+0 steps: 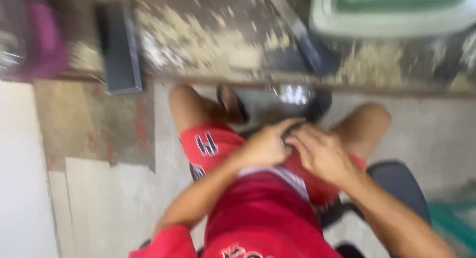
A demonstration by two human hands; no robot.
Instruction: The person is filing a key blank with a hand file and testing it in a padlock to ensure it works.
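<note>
The frame is blurred by motion. I look down at my lap, in red shorts and a red shirt, seated on a dark chair (396, 181). My left hand (265, 146) and my right hand (320, 151) meet over my lap, fingers curled around a small dark object (292, 129) between them. What the object is I cannot tell. My bare knees spread to either side, and a foot in a dark sandal (233, 104) rests on the floor ahead.
A worn, paint-flaked wooden bench edge (223, 44) runs across the top, with a dark metal bar (119, 49) and a slanted dark strip (302, 39) on it. A pale plastic tub (391, 17) sits top right, a purple thing (42, 39) top left. Concrete floor lies below.
</note>
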